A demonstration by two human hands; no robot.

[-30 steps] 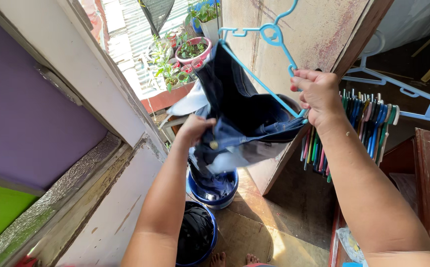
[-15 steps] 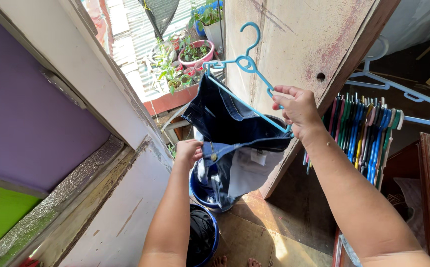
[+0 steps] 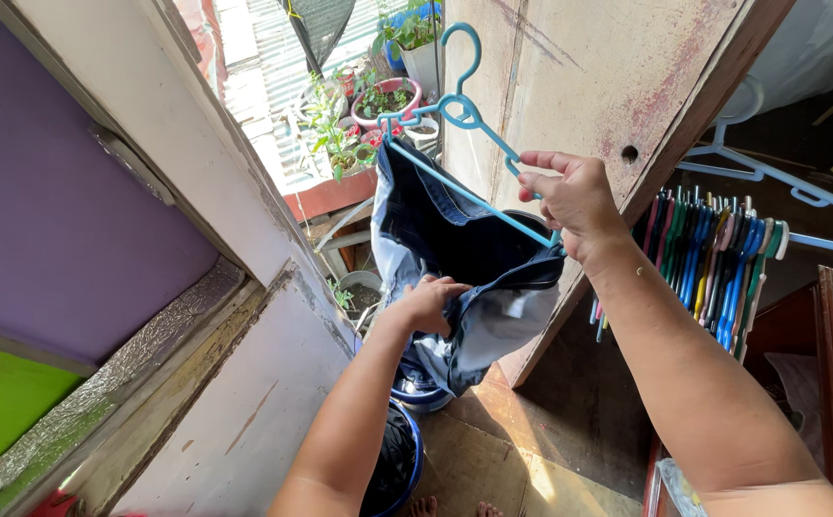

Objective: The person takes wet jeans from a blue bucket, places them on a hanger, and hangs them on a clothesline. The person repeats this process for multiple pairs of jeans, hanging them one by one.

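Head view, looking down at a doorway. The right hand (image 3: 579, 203) is raised, its fingers (image 3: 543, 182) clenched around the sloping arm of a light blue plastic hanger (image 3: 464, 110), hook uppermost. A dark denim garment (image 3: 455, 254) hangs over the hanger's lower bar, held in the air in front of the worn door (image 3: 579, 67). The left hand (image 3: 428, 304) grips the garment's lower front, fingers closed on the cloth. Directly below stand two blue buckets (image 3: 402, 460). A bunch of coloured hangers (image 3: 713, 258) hangs to the right; potted plants (image 3: 369, 101) stand outside.

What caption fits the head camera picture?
Right hand holds a blue hanger; left hand grips the jeans on it.
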